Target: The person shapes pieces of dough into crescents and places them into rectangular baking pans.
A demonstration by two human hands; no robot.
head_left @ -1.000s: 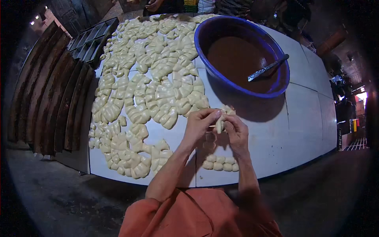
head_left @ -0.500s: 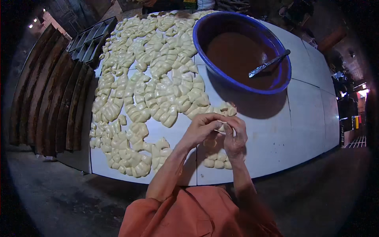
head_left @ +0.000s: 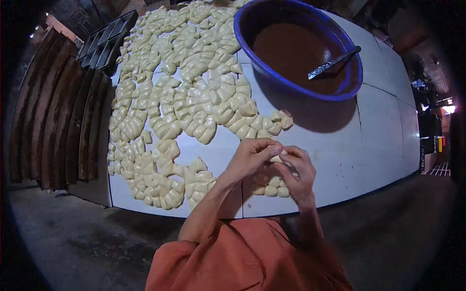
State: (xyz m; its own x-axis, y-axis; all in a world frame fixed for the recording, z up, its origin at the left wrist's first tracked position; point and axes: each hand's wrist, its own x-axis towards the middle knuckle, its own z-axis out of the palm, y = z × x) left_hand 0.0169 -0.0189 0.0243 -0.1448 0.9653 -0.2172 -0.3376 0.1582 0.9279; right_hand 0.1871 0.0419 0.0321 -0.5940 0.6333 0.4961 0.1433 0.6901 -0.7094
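Dough [head_left: 278, 158] in both hands [head_left: 250, 159], balls [head_left: 272, 190] nearby

Left hand [head_left: 250, 156], right hand [head_left: 300, 172]: two are showing, and they're pinching one lump [head_left: 278, 158]! One bench [head_left: 383, 131] is carrying one basin [head_left: 335, 98] with one spatula [head_left: 332, 64]; several part-hidden balls [head_left: 272, 190] are dodging a full count, dough pieces [head_left: 199, 99] are running into dozens, and roughly seven boards [head_left: 48, 116] are joining one rack [head_left: 104, 42].
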